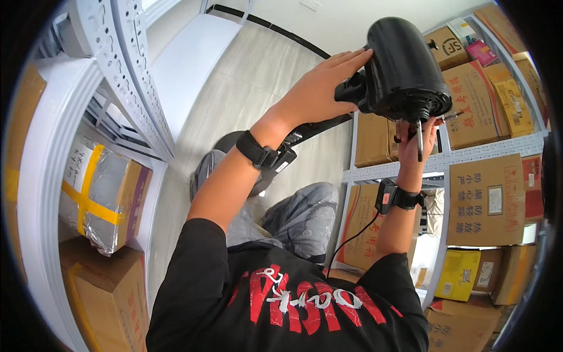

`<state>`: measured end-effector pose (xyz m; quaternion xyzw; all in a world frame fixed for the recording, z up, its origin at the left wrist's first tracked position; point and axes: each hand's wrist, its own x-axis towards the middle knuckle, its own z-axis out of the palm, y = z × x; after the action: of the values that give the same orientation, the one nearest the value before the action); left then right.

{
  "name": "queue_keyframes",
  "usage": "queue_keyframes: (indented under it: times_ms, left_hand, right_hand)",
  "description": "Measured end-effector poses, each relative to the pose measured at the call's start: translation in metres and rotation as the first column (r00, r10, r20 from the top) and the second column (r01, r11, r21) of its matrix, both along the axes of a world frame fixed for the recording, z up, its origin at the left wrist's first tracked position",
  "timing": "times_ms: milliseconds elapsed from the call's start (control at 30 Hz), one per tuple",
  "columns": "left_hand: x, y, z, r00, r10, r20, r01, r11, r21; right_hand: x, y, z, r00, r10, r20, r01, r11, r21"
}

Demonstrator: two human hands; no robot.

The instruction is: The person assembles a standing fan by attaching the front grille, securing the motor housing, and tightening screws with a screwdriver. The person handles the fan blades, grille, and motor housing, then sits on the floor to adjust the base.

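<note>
At the upper right I hold up a black motor (404,61) with a rounded cylindrical housing. A bare metal shaft (420,141) points down from its vented near end. My left hand (325,85) is closed on the motor's left side, its fingers reaching along the housing and its thumb by a black block-like bracket (352,91). From below, my right hand (410,149) grips the motor around the shaft end. Part of that grip is hidden behind the shaft and housing. A small threaded rod (453,116) sticks out beside the right fingers. Both wrists wear black straps.
White metal shelving (404,167) with several cardboard boxes (487,199) stands close on the right. Another rack (126,76) on the left holds a yellow-taped box (102,193). Behind my left forearm is a black round-edged object (258,182), partly hidden. A thin cable (355,234) hangs from my right wrist.
</note>
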<state>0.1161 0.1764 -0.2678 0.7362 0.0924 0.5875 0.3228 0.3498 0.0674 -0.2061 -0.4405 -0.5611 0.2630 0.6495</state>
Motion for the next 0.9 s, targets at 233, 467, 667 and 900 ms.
queue_keyframes:
  times_ms: [233,467,667,900]
  left_hand:
    - [0.016,0.01,-0.009,0.994,-0.105,0.012,0.105,0.994,0.006]
    - [0.028,0.02,-0.029,0.992,-0.062,0.11,0.066,0.997,-0.032]
    - [0.043,0.017,-0.036,0.98,-0.187,0.065,0.194,0.972,-0.134]
    - [0.05,0.007,-0.037,0.99,-0.086,0.114,0.107,0.976,-0.189]
  right_hand:
    - [-0.014,-0.021,-0.007,0.979,-0.197,0.05,0.198,0.98,-0.016]
    - [-0.022,-0.023,-0.007,0.983,-0.165,0.086,0.168,0.985,-0.03]
    - [-0.005,-0.026,-0.003,0.979,-0.066,0.191,0.083,0.993,-0.083]
    - [-0.041,-0.027,-0.007,0.952,-0.244,0.184,0.241,0.97,0.04]
